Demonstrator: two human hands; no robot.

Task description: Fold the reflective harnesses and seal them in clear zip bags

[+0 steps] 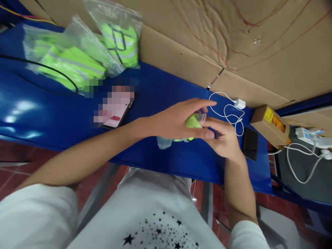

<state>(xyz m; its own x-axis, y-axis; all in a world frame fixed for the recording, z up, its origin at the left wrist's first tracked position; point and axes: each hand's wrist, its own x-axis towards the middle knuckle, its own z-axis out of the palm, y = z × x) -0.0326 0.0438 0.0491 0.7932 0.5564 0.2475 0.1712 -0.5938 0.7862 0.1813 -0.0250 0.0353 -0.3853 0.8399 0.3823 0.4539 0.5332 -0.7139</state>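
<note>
A neon yellow-green safety vest in a clear plastic bag [194, 121] is between my two hands, above the front part of the blue table [155, 88]. My left hand [176, 119] lies over the bundle from the left, its thumb and fingers curved around either side. From the right, my right hand [223, 136] has its fingers at the bag's edge, close to the left thumb. Both hands cover most of the bundle. Part of the clear plastic shows below my left palm.
Several bagged neon vests [72, 64] lie at the back left. A lit phone [114, 110] is near my left forearm. On the right are a white charger with cable [240, 103], a dark phone [250, 143] and a cardboard box [268, 124]. Cardboard [176, 52] lines the back.
</note>
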